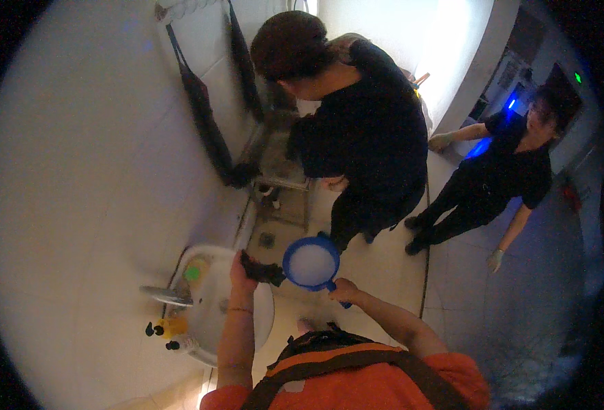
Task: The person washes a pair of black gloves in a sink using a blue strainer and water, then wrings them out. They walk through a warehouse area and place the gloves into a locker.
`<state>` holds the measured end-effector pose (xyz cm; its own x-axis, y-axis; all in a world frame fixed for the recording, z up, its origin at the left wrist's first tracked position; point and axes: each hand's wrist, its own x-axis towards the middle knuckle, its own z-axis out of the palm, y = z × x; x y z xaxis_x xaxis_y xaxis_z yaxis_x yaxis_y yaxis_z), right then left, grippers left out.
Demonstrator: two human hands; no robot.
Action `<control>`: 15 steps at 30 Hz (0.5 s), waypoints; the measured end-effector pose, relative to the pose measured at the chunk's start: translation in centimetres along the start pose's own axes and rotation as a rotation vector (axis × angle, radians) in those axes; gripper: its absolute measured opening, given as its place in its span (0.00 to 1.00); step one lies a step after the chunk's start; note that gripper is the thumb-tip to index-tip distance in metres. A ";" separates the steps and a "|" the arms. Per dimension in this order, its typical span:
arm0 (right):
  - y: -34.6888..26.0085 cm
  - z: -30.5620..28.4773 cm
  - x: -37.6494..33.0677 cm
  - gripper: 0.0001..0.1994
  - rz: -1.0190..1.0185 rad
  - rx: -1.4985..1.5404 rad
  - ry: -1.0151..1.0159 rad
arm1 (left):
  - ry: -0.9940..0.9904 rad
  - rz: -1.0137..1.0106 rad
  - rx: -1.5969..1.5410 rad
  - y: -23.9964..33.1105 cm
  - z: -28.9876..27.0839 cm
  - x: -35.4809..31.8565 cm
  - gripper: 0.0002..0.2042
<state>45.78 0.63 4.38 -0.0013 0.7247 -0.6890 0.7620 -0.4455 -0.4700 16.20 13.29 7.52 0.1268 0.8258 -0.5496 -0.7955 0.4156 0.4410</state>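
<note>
Dipper (309,241), blue and round, with whitish contents, is in front of the person in the head view, and its short handle points toward the person's right side. The right hand (345,290) is closed around this handle; the bowl lies ahead and slightly to the left of the grip, and the handle end comes out below the fingers. The left hand (240,277) is closed on one end of a dark, crumpled bundle (263,271), whose material I cannot tell. The bundle extends from this grip to the right, up to the dipper's rim; whether they touch, I cannot tell. The left hand is above the edge of a white sink (266,324), which has a metal faucet (168,295). Farther ahead, a co-worker in black (377,123) bends forward, and another person (500,178) stands at the right.
</note>
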 end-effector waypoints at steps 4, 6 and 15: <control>-0.7 -0.5 -1.0 0.17 -0.024 -0.035 0.022 | 0.026 -0.013 0.018 -0.1 0.7 -0.5 0.12; -0.1 0.2 -0.3 0.19 -0.038 -0.080 0.037 | 0.049 -0.017 0.026 -0.2 0.9 -0.4 0.13; 0.6 -2.4 -0.7 0.18 -0.009 -0.028 0.062 | 0.057 -0.035 -0.006 -1.5 1.6 1.1 0.11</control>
<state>47.85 1.12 5.90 0.0309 0.7605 -0.6487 0.7801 -0.4240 -0.4600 18.44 14.15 7.40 0.1211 0.7877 -0.6041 -0.7947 0.4416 0.4164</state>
